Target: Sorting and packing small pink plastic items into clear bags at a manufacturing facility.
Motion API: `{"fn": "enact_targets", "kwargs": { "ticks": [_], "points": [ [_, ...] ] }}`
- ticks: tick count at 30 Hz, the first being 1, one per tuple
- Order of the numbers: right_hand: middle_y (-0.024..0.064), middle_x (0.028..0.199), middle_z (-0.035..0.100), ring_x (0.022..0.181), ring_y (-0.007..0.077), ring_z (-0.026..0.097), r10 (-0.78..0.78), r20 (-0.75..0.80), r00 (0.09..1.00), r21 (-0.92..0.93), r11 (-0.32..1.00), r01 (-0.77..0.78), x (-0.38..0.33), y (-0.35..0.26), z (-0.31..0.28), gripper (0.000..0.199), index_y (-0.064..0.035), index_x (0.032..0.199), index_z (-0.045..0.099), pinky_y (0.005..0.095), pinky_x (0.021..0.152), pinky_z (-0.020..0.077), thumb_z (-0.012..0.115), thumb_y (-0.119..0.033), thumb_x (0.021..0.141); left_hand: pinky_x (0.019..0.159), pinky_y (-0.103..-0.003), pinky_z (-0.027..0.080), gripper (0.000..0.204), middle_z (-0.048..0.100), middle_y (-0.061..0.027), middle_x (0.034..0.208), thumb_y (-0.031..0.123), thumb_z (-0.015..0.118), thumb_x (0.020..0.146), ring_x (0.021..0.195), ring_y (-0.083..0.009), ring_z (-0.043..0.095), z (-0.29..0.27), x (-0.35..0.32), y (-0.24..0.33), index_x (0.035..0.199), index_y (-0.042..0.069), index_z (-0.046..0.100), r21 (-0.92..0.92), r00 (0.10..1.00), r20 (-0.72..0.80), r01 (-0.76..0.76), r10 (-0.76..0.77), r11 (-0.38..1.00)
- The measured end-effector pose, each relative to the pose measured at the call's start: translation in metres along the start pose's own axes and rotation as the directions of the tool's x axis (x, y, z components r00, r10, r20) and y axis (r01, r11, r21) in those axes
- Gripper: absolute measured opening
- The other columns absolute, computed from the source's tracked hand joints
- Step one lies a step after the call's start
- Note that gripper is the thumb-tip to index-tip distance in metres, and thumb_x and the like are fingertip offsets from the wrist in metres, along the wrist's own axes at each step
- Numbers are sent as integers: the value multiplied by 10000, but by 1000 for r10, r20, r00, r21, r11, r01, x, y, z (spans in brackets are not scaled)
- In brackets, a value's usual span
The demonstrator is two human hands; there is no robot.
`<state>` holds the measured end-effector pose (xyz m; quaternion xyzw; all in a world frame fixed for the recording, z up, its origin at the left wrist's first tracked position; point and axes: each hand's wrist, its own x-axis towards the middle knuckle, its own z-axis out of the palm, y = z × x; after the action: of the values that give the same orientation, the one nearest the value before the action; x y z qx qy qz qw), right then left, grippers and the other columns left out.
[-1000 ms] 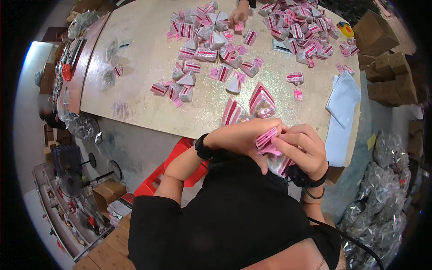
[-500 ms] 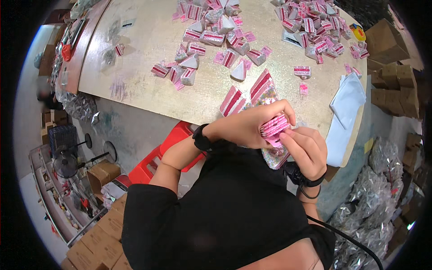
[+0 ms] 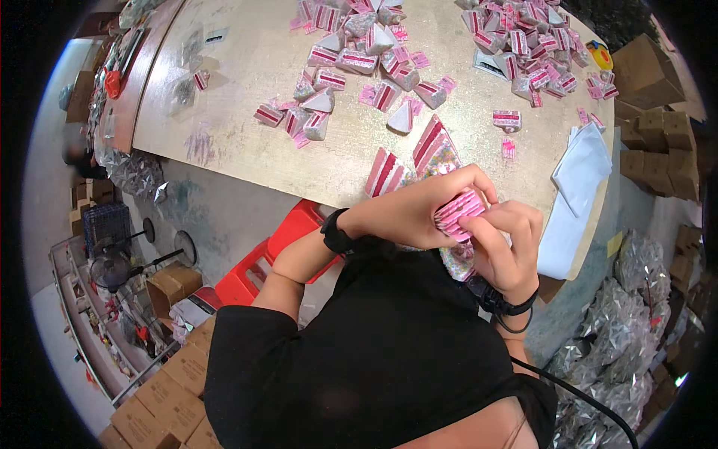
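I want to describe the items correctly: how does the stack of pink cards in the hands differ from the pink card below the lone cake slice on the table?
The stack of pink cards shows many layers; the single card looks thin. The stack is held in the left hand, with the right hand touching it; the single card lies on the table. Both are pink with paler markings.
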<state>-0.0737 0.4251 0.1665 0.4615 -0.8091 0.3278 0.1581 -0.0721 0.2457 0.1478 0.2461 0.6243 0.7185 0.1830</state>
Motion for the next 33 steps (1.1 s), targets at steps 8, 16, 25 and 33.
{"fn": "enact_targets", "kwargs": {
  "ticks": [8,16,25,33],
  "points": [
    [44,880,491,854,230,495,36,-94,995,-57,998,-42,-4,0,10,342,-80,883,602,329,697,437,673,-20,553,821,-263,412,346,465,-79,1058,6,649,725,963,-143,504,0,1,-2,1022,2,472,17,999,-24,-48,48,999],
    [31,890,512,831,232,489,27,-158,987,6,1000,-26,-9,7,20,349,-105,870,549,361,719,410,673,-6,559,821,-259,402,321,467,-79,1050,16,657,716,953,-146,488,0,1,-6,995,3,499,6,999,-36,12,-12,1000],
    [11,798,506,772,223,474,66,-200,978,57,997,-55,-10,11,23,339,-109,842,539,371,707,408,696,9,565,796,-245,426,514,494,-33,997,-61,677,634,924,-101,510,-5,2,-13,1077,33,433,67,996,-52,-64,68,996],
    [7,735,472,726,213,463,62,-206,977,57,997,-51,-10,13,23,328,-106,857,585,362,685,407,692,19,573,841,-237,401,462,534,-47,975,-65,630,683,944,-102,526,-5,2,-12,1095,6,432,-89,997,-60,52,-58,995]
  ]
}}
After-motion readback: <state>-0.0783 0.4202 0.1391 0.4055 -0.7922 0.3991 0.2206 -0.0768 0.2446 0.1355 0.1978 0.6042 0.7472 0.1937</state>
